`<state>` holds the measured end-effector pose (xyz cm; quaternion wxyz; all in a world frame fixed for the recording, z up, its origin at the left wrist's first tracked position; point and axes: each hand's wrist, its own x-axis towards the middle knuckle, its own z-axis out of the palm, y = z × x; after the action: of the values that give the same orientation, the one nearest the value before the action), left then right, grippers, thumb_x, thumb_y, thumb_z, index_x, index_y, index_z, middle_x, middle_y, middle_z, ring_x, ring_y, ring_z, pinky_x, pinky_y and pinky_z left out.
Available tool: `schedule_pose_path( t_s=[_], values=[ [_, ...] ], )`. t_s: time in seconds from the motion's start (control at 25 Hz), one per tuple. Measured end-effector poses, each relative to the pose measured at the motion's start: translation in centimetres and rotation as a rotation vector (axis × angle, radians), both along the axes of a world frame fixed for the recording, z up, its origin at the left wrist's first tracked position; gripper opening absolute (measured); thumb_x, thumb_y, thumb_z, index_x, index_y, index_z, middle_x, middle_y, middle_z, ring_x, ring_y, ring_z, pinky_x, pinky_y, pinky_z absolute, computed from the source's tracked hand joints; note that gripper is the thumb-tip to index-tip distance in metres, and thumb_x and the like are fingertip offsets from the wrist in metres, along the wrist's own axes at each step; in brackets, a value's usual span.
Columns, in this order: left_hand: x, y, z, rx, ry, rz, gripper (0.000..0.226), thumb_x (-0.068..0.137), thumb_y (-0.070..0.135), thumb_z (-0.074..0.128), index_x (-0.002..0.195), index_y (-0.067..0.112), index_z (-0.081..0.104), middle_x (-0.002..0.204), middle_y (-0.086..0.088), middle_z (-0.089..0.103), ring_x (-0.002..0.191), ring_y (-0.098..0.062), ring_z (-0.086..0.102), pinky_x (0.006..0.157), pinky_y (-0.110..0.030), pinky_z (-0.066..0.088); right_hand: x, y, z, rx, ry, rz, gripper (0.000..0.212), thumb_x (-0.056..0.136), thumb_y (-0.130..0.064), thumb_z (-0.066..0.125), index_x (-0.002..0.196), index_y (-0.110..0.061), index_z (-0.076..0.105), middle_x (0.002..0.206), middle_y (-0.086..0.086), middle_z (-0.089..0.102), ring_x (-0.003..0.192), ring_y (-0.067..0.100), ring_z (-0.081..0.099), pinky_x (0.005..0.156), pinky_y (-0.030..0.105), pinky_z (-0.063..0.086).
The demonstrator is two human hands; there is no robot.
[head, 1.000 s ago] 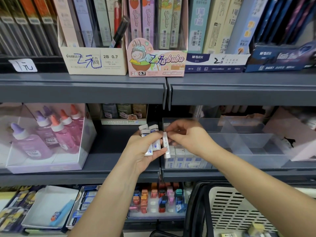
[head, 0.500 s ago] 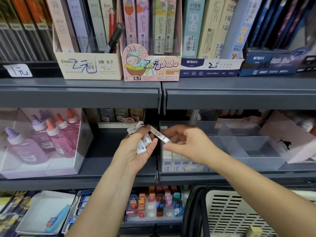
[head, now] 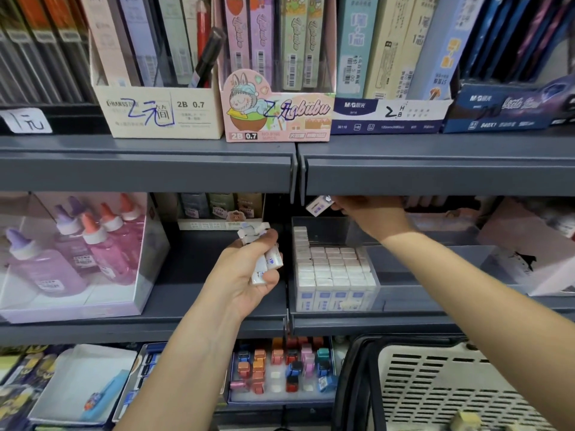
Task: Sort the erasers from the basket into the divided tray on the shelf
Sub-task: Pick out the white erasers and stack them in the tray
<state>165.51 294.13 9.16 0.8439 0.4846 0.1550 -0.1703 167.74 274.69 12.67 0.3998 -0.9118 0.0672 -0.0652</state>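
The right hand (head: 371, 214) pinches one eraser (head: 318, 206) by its end, high over the back of the tray (head: 441, 269) and close beneath the shelf lip (head: 435, 178). The left hand (head: 245, 275) curls round a loose bunch (head: 267, 262) beside the tray — four or five, too overlapped to count surely.

Risks, as I judge: the pinched eraser could knock the lip and drop behind the rows (head: 333, 269), and the loosely held bunch could slip out. The rows run four across the front, several deep. The basket (head: 435, 384) shows one small block — perhaps an eraser.
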Motion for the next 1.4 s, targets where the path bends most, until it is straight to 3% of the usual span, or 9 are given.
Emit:
schedule_pose_path(
  t_s=[0.08, 0.24, 0.44, 0.6, 0.8, 0.96, 1.12, 1.24, 1.4],
  values=[
    [0.1, 0.3, -0.1, 0.062, -0.013, -0.019, 0.011, 0.082, 0.002, 0.062, 0.084, 0.011, 0.056, 0.068, -0.006, 0.054, 0.061, -0.015, 0.046, 0.034, -0.015, 0.026, 1.3, 0.1, -0.3, -0.248, 0.075, 0.028, 0.031, 0.096, -0.04, 0.044, 0.112, -0.02, 0.062, 0.12, 0.012, 0.062, 0.114, 0.029, 0.055, 0.097, 0.036, 0.039],
    [0.4, 0.9, -0.2, 0.073, 0.004, 0.014, 0.014, 0.079, -0.006, 0.05, 0.081, 0.008, 0.054, 0.069, -0.008, 0.054, 0.055, -0.014, 0.044, 0.034, -0.017, 0.026, 3.8, 1.5, -2.7, -0.179, -0.182, 0.16, 0.01, 0.092, -0.027, 0.055, 0.084, -0.024, 0.059, 0.089, 0.001, 0.065, 0.094, 0.024, 0.062, 0.087, 0.034, 0.046],
    [0.3, 0.8, -0.4, 0.098, -0.047, -0.011, 0.02, 0.08, -0.012, 0.055, 0.09, 0.006, 0.059, 0.075, -0.009, 0.062, 0.059, -0.015, 0.051, 0.034, -0.018, 0.028, 5.5, 2.2, -6.1, -0.301, -0.07, 0.202, 0.018, 0.093, -0.019, 0.051, 0.105, -0.016, 0.064, 0.106, 0.002, 0.065, 0.09, 0.009, 0.053, 0.075, 0.018, 0.035],
    [0.1, 0.5, -0.4, 0.126, -0.091, -0.057, 0.022, 0.079, -0.01, 0.061, 0.089, 0.009, 0.06, 0.079, -0.008, 0.064, 0.055, -0.011, 0.054, 0.034, -0.017, 0.029, 4.3, 1.7, -5.0, -0.346, -0.025, 0.208, 0.022, 0.095, -0.025, 0.046, 0.109, -0.017, 0.062, 0.111, 0.003, 0.064, 0.096, 0.015, 0.056, 0.076, 0.021, 0.036],
    [-0.2, 0.0, -0.4, 0.147, -0.124, -0.091, 0.023, 0.076, -0.008, 0.066, 0.086, 0.013, 0.062, 0.071, -0.002, 0.065, 0.051, -0.007, 0.053, 0.034, -0.016, 0.029, 0.3, 3.0, -1.6, 0.16, -0.001, 0.343, 0.012, 0.088, -0.04, 0.057, 0.086, -0.03, 0.065, 0.073, -0.016, 0.07, 0.067, 0.001, 0.066, 0.065, 0.018, 0.052],
    [-0.6, -0.3, -0.1, 0.089, -0.101, -0.113, 0.017, 0.081, -0.004, 0.063, 0.087, 0.012, 0.062, 0.078, -0.007, 0.07, 0.059, -0.011, 0.062, 0.033, -0.016, 0.029, -0.6, 3.0, -0.8, 0.21, 0.06, 0.386, 0.006, 0.087, -0.024, 0.062, 0.086, -0.03, 0.063, 0.068, -0.016, 0.07, 0.062, -0.002, 0.065, 0.059, 0.013, 0.052],
    [-0.2, 0.5, -0.2, 0.059, -0.054, 0.011, 0.016, 0.084, 0.001, 0.061, 0.084, 0.016, 0.065, 0.075, -0.003, 0.071, 0.08, -0.016, 0.065, 0.033, -0.016, 0.03, 0.9, 0.4, 0.2, 0.331, -0.023, 0.168, 0.014, 0.09, -0.029, 0.057, 0.098, -0.019, 0.063, 0.103, 0.004, 0.069, 0.093, 0.014, 0.067, 0.088, 0.023, 0.052],
    [-0.3, 0.7, -0.4, 0.07, -0.06, 0.009, 0.017, 0.084, 0.002, 0.062, 0.082, 0.018, 0.066, 0.072, 0.0, 0.071, 0.076, -0.015, 0.065, 0.033, -0.017, 0.03, 2.4, -0.5, -1.1, -0.104, 0.088, 0.106, 0.038, 0.093, -0.04, 0.049, 0.116, -0.012, 0.062, 0.121, 0.008, 0.062, 0.118, 0.025, 0.054, 0.103, 0.034, 0.038],
    [-0.2, 0.5, -0.5, 0.082, -0.069, -0.018, 0.016, 0.084, 0.001, 0.063, 0.086, 0.017, 0.065, 0.07, 0.0, 0.071, 0.069, -0.012, 0.065, 0.034, -0.017, 0.029, 3.7, 0.8, -3.3, -0.119, -0.292, 0.166, 0.007, 0.088, -0.02, 0.062, 0.082, -0.017, 0.062, 0.084, -0.004, 0.065, 0.089, 0.019, 0.066, 0.093, 0.035, 0.049]
  ],
)
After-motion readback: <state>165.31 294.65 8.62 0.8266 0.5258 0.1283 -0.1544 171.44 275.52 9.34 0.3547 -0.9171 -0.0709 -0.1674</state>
